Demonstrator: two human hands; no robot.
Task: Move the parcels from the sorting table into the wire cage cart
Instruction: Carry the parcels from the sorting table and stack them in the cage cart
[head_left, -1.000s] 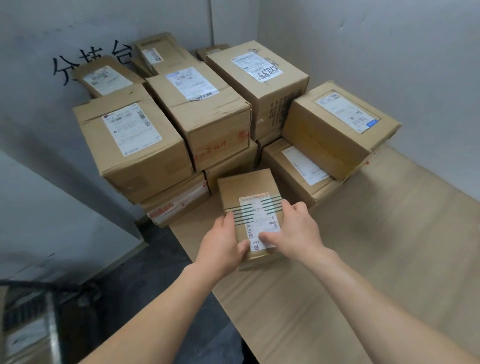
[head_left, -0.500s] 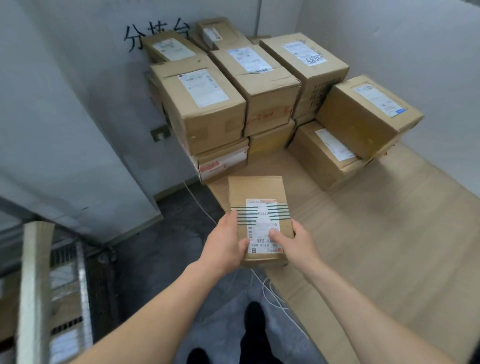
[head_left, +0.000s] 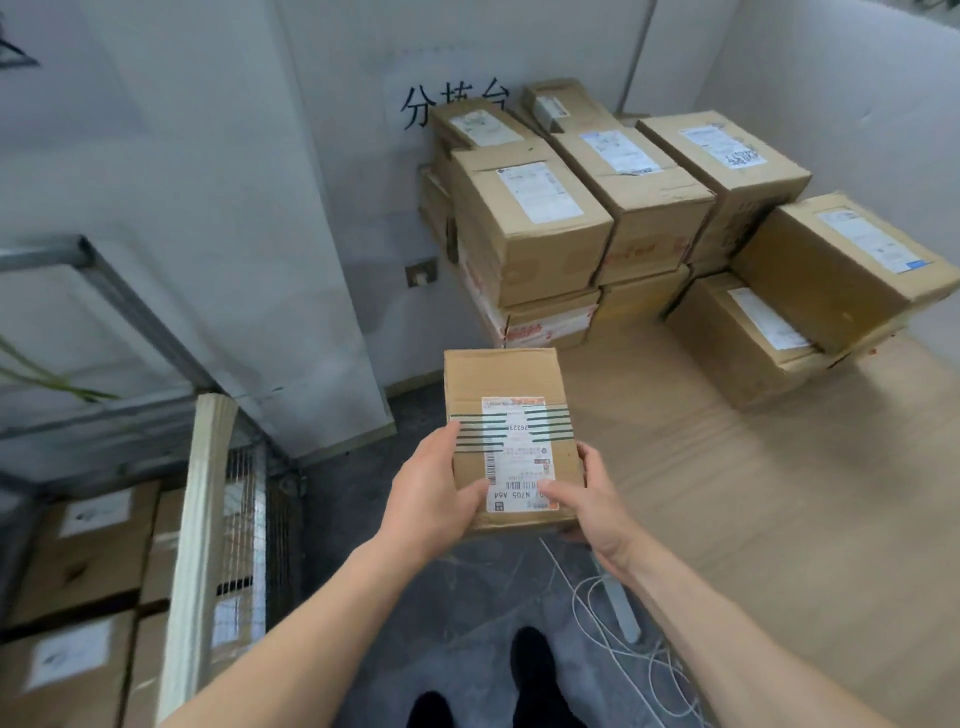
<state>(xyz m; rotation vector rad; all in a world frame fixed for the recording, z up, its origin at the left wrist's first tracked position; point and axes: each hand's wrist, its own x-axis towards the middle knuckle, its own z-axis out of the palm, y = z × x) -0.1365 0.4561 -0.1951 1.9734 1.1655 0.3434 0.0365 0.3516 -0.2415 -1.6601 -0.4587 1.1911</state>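
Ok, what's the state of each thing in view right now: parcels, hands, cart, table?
Small parcel: sealed, label up, held in both hands, not yet in the cart.
Left hand: grips the parcel's left side.
Right hand: grips its right side, thumb on the label.
Stacked parcels: sealed, piled on the sorting table.
Wire cage cart: at the left, already holds loaded parcels.

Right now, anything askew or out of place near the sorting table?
Two things. The rightmost top box sits tilted on the box under it, not flat. A loose white cord lies tangled on the floor, a likely trip risk.
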